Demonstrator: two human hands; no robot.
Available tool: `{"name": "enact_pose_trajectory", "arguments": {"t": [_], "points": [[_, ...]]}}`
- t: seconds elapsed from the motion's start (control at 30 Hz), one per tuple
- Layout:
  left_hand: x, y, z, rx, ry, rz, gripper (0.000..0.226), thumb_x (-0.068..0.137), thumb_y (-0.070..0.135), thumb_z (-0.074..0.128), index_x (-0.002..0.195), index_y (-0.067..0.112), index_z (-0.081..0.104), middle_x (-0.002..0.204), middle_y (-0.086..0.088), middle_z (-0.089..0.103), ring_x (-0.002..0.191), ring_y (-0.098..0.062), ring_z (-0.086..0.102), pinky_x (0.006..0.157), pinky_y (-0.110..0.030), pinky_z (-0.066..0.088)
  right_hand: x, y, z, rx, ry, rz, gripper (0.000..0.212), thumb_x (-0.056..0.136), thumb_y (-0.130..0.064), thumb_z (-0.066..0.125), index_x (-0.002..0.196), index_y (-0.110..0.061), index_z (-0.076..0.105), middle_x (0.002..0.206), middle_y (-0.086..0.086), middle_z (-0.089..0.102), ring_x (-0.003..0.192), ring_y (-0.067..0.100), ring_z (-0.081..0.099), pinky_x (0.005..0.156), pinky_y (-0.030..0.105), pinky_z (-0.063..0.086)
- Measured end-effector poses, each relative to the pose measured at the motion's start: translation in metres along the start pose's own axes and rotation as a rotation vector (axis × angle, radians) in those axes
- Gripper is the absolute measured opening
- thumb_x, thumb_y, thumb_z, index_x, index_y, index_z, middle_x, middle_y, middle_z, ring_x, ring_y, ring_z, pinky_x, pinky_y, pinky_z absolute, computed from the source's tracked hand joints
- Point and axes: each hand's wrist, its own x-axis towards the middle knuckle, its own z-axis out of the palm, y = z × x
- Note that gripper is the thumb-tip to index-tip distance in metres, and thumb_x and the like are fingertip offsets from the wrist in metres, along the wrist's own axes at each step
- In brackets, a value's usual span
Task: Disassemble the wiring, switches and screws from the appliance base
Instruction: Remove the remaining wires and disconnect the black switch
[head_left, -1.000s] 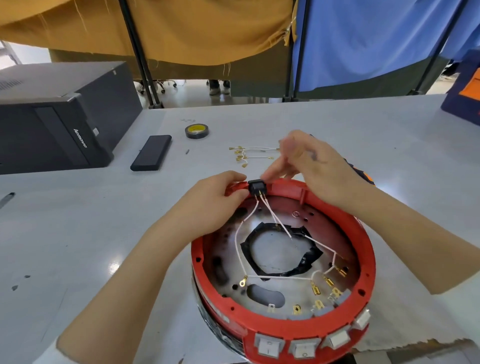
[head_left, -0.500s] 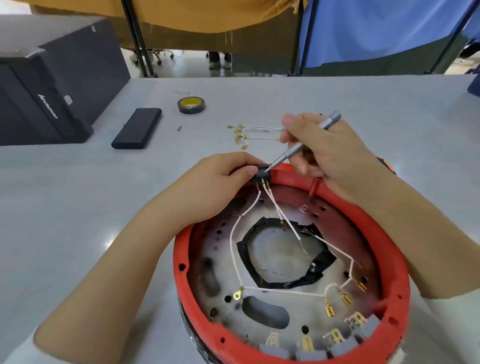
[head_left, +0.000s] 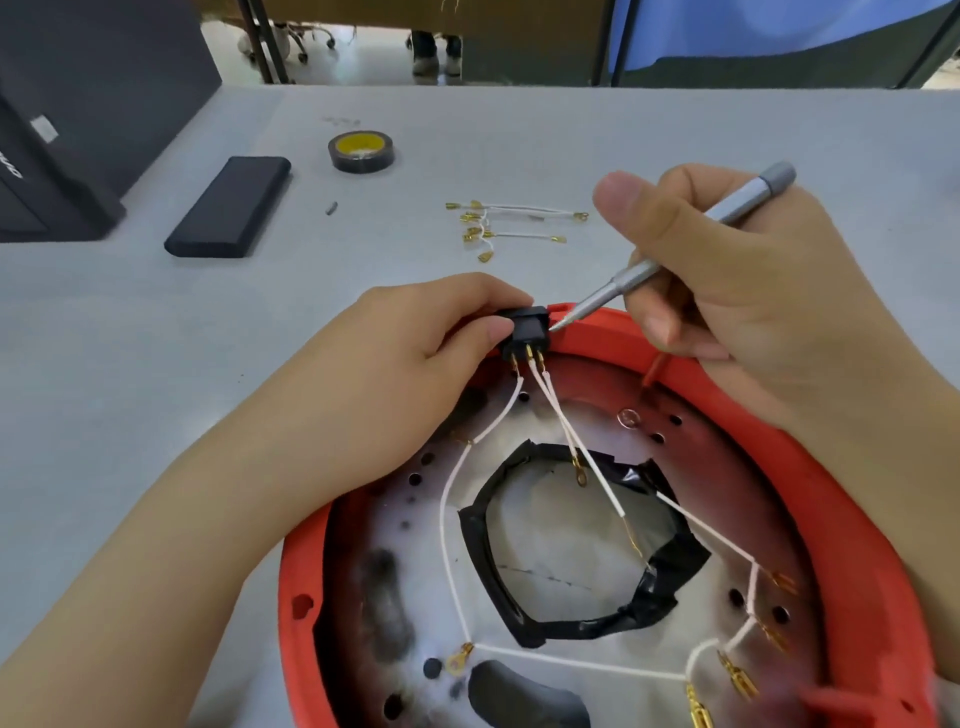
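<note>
Hands gripping: left (head_left: 415, 358) pinches boxy black switch (head_left: 527, 332), right (head_left: 727, 291) slim metal screwdriver (head_left: 675, 249)

— Worn on the head? Looked forward and steeply down onto the grey table (head_left: 130, 364), wide-angle, edges bowed.

— Close?

— Very; hung right over the red appliance base (head_left: 857, 519), cropped at the bottom. One view only, nothing shared.

The black switch (head_left: 524, 332) on the red appliance base (head_left: 857, 519) rim is pinched by the left hand (head_left: 415, 374) while the screwdriver (head_left: 670, 249), held by the right hand (head_left: 727, 280), touches it.
</note>
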Motion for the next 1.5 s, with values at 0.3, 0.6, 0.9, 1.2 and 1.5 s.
{"name": "enact_pose_trajectory", "arguments": {"t": [0.3, 0.6, 0.9, 1.2, 1.5], "points": [[-0.001, 0.001, 0.000, -0.011, -0.003, -0.014, 0.027, 0.096, 0.036, 0.042, 0.114, 0.046, 0.060, 0.100, 0.025, 0.067, 0.096, 0.006, 0.058, 0.086, -0.013, 0.041, -0.005, -0.002, 0.002, -0.161, 0.054, -0.054, 0.046, 0.074, -0.026, 0.079, 0.049, -0.020, 0.041, 0.035, 0.000, 0.046, 0.031, 0.019, 0.036, 0.035, 0.014, 0.026], [0.001, 0.000, 0.001, -0.029, -0.004, -0.012, 0.027, 0.097, 0.032, 0.044, 0.112, 0.046, 0.061, 0.101, 0.030, 0.065, 0.098, 0.011, 0.056, 0.086, -0.010, 0.041, -0.005, 0.005, 0.002, -0.490, 0.061, -0.104, 0.043, 0.080, -0.024, 0.073, 0.050, -0.022, 0.042, 0.040, 0.002, 0.054, 0.036, 0.019, 0.046, 0.042, 0.022, 0.034], [0.003, -0.001, 0.002, -0.029, -0.006, -0.014, 0.028, 0.096, 0.033, 0.043, 0.114, 0.044, 0.061, 0.104, 0.029, 0.065, 0.101, 0.010, 0.056, 0.089, -0.011, 0.041, -0.005, 0.006, 0.005, -0.511, 0.043, -0.120, 0.042, 0.083, -0.017, 0.070, 0.053, -0.019, 0.040, 0.042, 0.005, 0.056, 0.029, 0.009, 0.039, 0.037, 0.021, 0.034], [0.002, 0.000, 0.001, -0.053, -0.006, -0.008, 0.027, 0.097, 0.032, 0.044, 0.112, 0.045, 0.062, 0.102, 0.028, 0.066, 0.100, 0.007, 0.058, 0.092, -0.018, 0.043, -0.008, 0.007, 0.006, -0.618, 0.055, -0.168, 0.041, 0.083, -0.019, 0.069, 0.054, -0.016, 0.041, 0.042, 0.002, 0.057, 0.030, 0.011, 0.042, 0.039, 0.018, 0.035], [0.002, 0.001, 0.001, -0.022, -0.014, -0.015, 0.027, 0.098, 0.032, 0.043, 0.111, 0.046, 0.061, 0.101, 0.026, 0.066, 0.097, 0.006, 0.058, 0.088, -0.014, 0.042, 0.005, 0.007, 0.009, -0.605, 0.031, -0.054, 0.036, 0.081, -0.012, 0.062, 0.053, -0.013, 0.039, 0.038, 0.004, 0.054, 0.026, 0.014, 0.037, 0.034, 0.017, 0.032]]}}
